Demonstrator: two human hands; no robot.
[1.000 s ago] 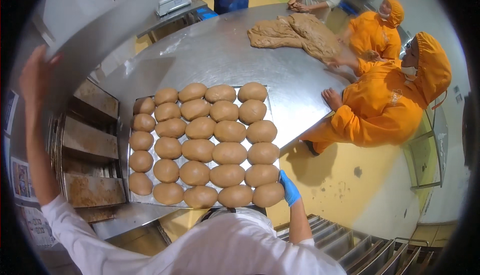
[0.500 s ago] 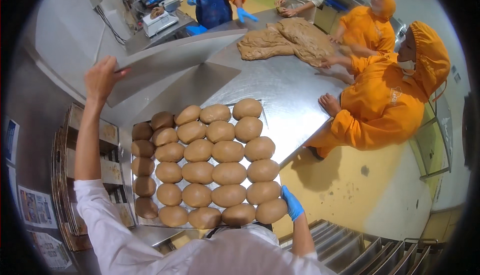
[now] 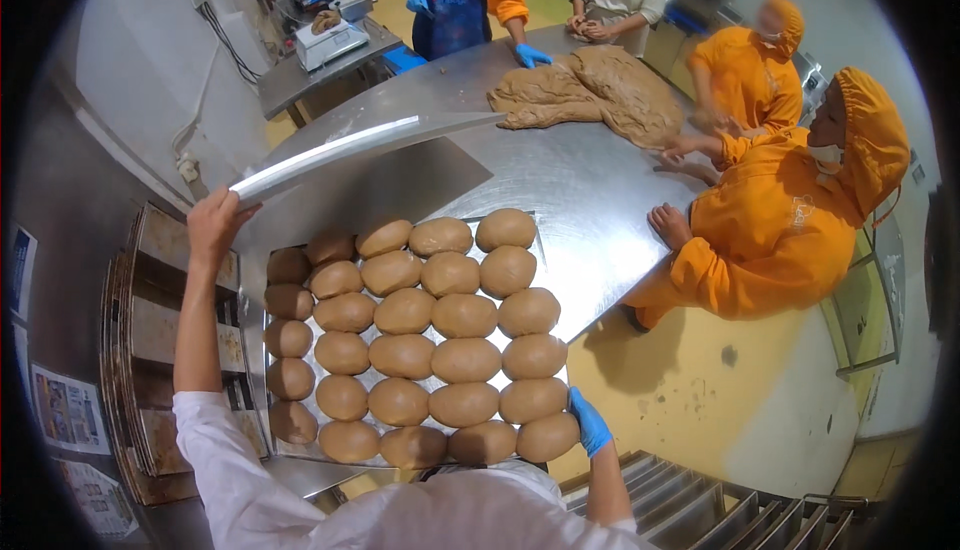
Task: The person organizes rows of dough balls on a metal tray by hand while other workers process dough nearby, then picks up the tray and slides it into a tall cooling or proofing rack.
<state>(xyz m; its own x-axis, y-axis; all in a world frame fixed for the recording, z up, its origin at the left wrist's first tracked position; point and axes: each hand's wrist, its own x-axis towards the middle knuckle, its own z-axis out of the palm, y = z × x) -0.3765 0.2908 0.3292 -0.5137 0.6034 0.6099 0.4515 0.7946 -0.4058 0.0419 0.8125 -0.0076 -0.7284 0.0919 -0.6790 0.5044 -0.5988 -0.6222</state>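
My bare left hand [image 3: 213,230] is closed on the near left corner of a thin metal sheet [image 3: 330,153], which is held tilted above the steel table. My right hand [image 3: 592,425], in a blue glove, grips the near right edge of a metal tray [image 3: 305,450]; its thumb side is partly hidden. Rows of smooth brown dough pieces [image 3: 465,360] fill this tray, close together. The tray lies in front of me, its far part over the table, and the leftmost row of dough is in shadow.
A large mass of brown dough [image 3: 600,95] lies on the steel table [image 3: 590,220]. Co-workers in orange [image 3: 780,230], a blue apron [image 3: 455,5] and white stand around it. Shelved boards [image 3: 150,350] are at left, a metal rack [image 3: 690,500] below right, a scale [image 3: 333,45] behind.
My left hand has come down and slightly right, lowering the metal sheet toward the table. A co-worker's blue-gloved hand now touches the dough mass. My right hand stays at the tray's edge.
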